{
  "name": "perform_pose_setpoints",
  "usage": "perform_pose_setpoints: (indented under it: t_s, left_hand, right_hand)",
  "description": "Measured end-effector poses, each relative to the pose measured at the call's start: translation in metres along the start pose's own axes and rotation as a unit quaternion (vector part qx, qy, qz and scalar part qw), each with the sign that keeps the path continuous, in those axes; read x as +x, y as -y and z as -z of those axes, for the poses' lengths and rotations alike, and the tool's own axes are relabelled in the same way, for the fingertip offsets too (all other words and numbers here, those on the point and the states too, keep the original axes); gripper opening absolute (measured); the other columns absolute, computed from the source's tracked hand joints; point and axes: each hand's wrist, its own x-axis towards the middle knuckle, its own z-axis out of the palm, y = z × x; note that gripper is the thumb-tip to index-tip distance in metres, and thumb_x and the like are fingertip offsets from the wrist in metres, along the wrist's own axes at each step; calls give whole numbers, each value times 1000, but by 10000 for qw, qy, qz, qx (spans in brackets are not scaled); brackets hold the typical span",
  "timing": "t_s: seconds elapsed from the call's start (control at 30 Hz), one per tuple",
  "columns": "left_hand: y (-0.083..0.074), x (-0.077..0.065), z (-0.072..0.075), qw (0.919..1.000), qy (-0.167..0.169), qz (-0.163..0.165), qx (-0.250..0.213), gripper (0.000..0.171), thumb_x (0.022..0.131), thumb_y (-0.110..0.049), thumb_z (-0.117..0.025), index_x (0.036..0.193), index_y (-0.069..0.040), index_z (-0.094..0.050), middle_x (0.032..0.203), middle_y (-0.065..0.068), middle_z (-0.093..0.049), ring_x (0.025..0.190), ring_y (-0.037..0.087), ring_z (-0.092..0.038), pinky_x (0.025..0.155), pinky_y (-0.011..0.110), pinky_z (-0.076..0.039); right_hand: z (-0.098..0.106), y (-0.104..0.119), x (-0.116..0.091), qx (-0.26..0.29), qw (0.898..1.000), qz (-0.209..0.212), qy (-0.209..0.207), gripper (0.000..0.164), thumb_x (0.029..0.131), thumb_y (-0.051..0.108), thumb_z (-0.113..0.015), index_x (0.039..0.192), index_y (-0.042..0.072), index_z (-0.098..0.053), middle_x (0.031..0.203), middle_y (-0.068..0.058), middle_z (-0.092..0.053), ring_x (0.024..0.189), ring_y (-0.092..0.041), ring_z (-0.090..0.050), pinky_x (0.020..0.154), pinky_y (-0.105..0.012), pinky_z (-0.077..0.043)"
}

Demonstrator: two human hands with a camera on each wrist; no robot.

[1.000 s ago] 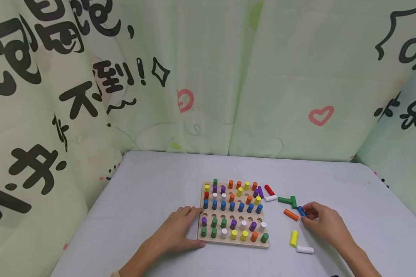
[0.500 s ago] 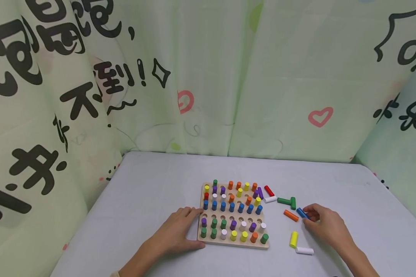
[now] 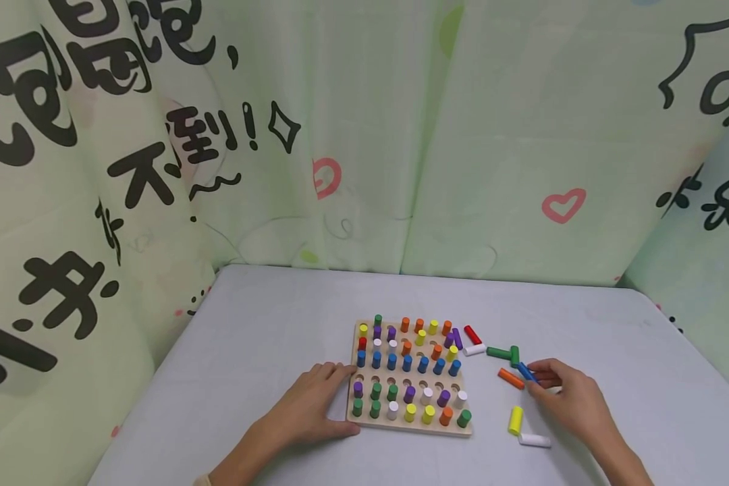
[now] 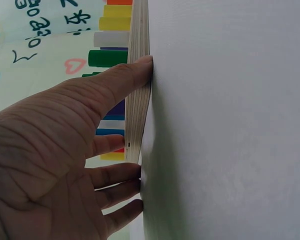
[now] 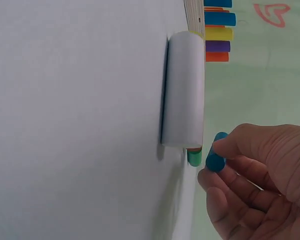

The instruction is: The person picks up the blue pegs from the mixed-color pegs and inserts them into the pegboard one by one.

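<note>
Out to the right, my right hand (image 3: 574,398) pinches a blue peg (image 3: 527,372) between thumb and fingers. The right wrist view has this blue peg (image 5: 216,159) tilted and raised off the table. My left hand (image 3: 306,403) rests at the left side of a wooden pegboard (image 3: 413,427), its thumb and fingertips touching the edge with fingers fairly straight. In the left wrist view the thumb (image 4: 144,62) lies against the board's layered side (image 4: 136,107). Pegs in several colours stand in rows on the board; one whole row is blue, and some holes show no peg.
Loose pegs lie right of the board: an orange peg (image 3: 510,378), a yellow peg (image 3: 515,420), a white peg (image 3: 534,441), a red peg (image 3: 472,334), a purple one, another white one and two green ones. A printed curtain (image 3: 492,135) hangs behind the white table (image 3: 267,317).
The blue peg shifts and turns slightly in my right hand's fingers, with the hand nearly in place. My left hand and the pegboard stay where they were.
</note>
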Motion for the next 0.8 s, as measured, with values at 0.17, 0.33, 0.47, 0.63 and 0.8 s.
perform_pose_setpoints:
  t_s: [0.17, 0.33, 0.47, 0.63, 0.8]
  left_hand:
    - [0, 0, 1, 10000, -15, -5, -18, 92, 78, -62, -81, 151, -18, -47, 141, 10, -56, 127, 28, -53, 110, 52, -46]
    - [-1, -1, 1, 10000, 3, -10, -11, 91, 78, -62, -81, 151, -18, -47, 139, 9, -57, 126, 27, -53, 109, 51, -46]
    - [-1, -1, 1, 10000, -4, -15, -8, 91, 78, -61, -81, 151, -19, -47, 139, 9, -57, 125, 26, -53, 110, 51, -46]
    - [-1, -1, 1, 10000, 3, 17, -17, 91, 78, -62, -81, 151, -19, -47, 139, 9, -57, 126, 26, -52, 110, 51, -45]
    - [0, -1, 1, 10000, 0, 5, -12, 91, 78, -63, -81, 151, -19, -47, 139, 8, -57, 126, 26, -52, 110, 51, -45]
  right_hand:
    - [-2, 6, -2, 13, 10000, 18, 34, 34, 91, 11, -75, 120, -4, -65, 101, -15, -73, 90, -28, -68, 73, -40, -56]
    - [-5, 12, -4, 31, 9999, 61, 73, 33, 91, 10, -75, 119, -4, -65, 100, -13, -73, 89, -27, -68, 73, -40, -57]
    - [-8, 17, -6, 23, 9998, 187, 46, 32, 89, 8, -76, 117, -4, -66, 97, -11, -73, 87, -26, -67, 73, -38, -57]
    - [-11, 28, -8, 95, 9995, 278, 85, 32, 88, 8, -77, 117, -3, -66, 97, -9, -73, 88, -24, -67, 73, -36, -57]
    - [-13, 39, -9, 191, 9991, 334, 170, 31, 88, 9, -77, 116, 0, -68, 95, -4, -71, 86, -20, -63, 68, -24, -51]
